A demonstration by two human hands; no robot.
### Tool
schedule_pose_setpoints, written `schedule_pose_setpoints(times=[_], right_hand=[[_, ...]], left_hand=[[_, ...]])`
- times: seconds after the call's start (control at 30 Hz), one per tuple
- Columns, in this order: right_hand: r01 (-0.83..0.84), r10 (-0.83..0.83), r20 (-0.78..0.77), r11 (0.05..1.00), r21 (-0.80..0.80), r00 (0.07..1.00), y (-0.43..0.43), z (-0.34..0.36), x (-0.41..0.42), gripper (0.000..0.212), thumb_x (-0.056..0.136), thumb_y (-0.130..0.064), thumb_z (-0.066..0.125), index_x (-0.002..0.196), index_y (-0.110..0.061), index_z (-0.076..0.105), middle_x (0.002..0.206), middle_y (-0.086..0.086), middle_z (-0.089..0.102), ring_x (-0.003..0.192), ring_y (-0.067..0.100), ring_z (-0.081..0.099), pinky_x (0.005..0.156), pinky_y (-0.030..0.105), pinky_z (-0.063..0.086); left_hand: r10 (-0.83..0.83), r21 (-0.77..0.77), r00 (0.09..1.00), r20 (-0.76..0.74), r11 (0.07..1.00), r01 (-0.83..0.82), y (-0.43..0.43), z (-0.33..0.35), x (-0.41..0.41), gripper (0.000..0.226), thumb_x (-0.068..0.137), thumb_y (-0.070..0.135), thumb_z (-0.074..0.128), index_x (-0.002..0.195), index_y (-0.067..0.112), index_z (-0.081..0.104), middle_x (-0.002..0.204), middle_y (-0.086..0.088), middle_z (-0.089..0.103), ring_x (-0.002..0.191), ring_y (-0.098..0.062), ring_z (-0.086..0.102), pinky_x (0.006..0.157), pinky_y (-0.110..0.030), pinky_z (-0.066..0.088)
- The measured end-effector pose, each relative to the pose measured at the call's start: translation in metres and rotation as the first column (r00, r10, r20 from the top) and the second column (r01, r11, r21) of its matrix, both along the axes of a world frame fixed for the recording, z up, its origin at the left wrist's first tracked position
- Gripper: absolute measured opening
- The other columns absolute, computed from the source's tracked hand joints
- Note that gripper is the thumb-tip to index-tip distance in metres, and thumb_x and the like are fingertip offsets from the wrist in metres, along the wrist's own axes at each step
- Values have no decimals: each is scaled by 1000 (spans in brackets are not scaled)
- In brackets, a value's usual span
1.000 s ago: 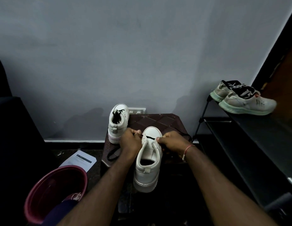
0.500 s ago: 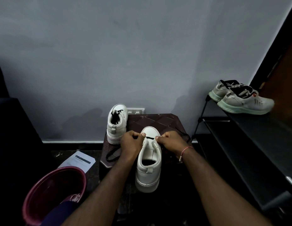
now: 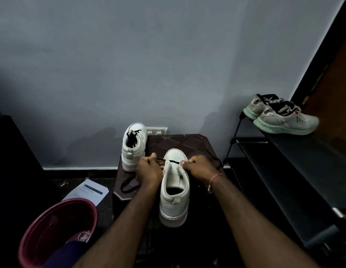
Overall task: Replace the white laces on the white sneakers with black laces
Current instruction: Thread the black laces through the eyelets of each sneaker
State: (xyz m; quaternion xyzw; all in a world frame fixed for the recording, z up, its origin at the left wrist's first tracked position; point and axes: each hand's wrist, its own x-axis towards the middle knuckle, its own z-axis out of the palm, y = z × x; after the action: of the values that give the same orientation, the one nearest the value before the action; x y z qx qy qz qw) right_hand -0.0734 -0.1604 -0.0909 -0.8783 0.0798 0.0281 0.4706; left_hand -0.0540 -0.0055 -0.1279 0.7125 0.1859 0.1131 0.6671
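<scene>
A white sneaker (image 3: 174, 194) stands heel toward me on a dark brown stool (image 3: 180, 141). A black lace (image 3: 173, 161) runs across its lowest eyelets near the toe. My left hand (image 3: 148, 171) pinches the lace on the shoe's left side, and its loose end loops down over the stool's edge. My right hand (image 3: 199, 167) pinches the lace on the right side, the other tail trailing off to the right. A second white sneaker (image 3: 133, 147) with a black lace stands at the stool's back left, heel toward me.
A maroon bucket (image 3: 52, 231) sits at lower left, with a printed sheet of paper (image 3: 87, 192) on the floor behind it. A black shoe rack (image 3: 296, 161) on the right carries a pair of grey running shoes (image 3: 280, 117). A grey wall stands behind the stool.
Both hands keep their pinch on the lace ends and have drawn slightly apart along the toe end of the shoe. The shoe stays in place.
</scene>
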Motion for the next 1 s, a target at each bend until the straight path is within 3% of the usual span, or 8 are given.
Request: schedule_pose_setpoints(times=[0.17,0.33,0.43,0.53,0.67,0.77,0.87,1.0], right_hand=[[28,-27,-4,998,59,1000,0,-1,-1,33,87,-31,68,62,-13,55,63,7,51,58,14,42,57,26,33],[70,-64,-30,956,286,997,-6,8,-7,31,82,-21,73,59,-14,54,55,5,54,48,13,46,50,22,36],[95,-111,-1,842,531,994,-10,18,-8,27,82,-16,72,62,-13,54,54,6,55,50,18,51,54,27,41],[141,-198,53,836,530,979,-19,26,-6,34,80,-17,74,59,-16,47,52,3,44,47,17,43,47,25,38],[92,-93,-14,931,354,996,-19,20,-10,23,85,-22,70,74,-12,53,57,7,53,41,16,47,42,24,41],[34,-28,-43,987,155,999,-9,9,-11,21,85,-24,70,76,-9,58,58,11,56,42,16,47,39,21,39],[58,-56,-16,985,162,998,-4,7,-6,21,86,-16,70,72,-8,57,55,8,54,39,12,45,36,17,37],[78,-73,-34,978,195,997,-4,5,-2,23,84,-11,72,67,-8,58,55,8,56,41,13,47,40,20,41]], left_hand=[[-50,-326,999,-9,944,44,-2,12,-10,40,103,19,40,80,-8,59,73,-18,67,43,-10,62,42,-20,51],[-91,-278,996,14,956,91,5,13,-9,39,103,20,40,104,-17,52,88,-30,68,52,-15,61,41,-20,48],[-105,-248,994,25,963,108,3,15,-8,36,103,18,40,108,-16,50,91,-33,67,54,-19,59,41,-20,48],[-108,-218,994,25,970,111,5,15,-9,26,102,16,44,101,-9,52,88,-30,67,52,-16,59,43,-22,50],[-264,20,962,67,964,263,9,23,-14,12,93,12,61,81,8,62,74,-12,69,60,-17,60,63,-32,53],[-372,286,928,18,891,351,12,30,-15,14,86,19,70,80,6,70,67,-7,68,54,-10,56,55,-21,46],[-353,402,936,13,858,318,11,34,-15,19,86,20,71,75,4,67,63,-1,64,53,-7,51,49,-15,39],[-266,567,963,-38,788,240,3,36,-10,27,88,21,65,66,17,52,80,-8,67,75,-22,58,69,-31,42]])
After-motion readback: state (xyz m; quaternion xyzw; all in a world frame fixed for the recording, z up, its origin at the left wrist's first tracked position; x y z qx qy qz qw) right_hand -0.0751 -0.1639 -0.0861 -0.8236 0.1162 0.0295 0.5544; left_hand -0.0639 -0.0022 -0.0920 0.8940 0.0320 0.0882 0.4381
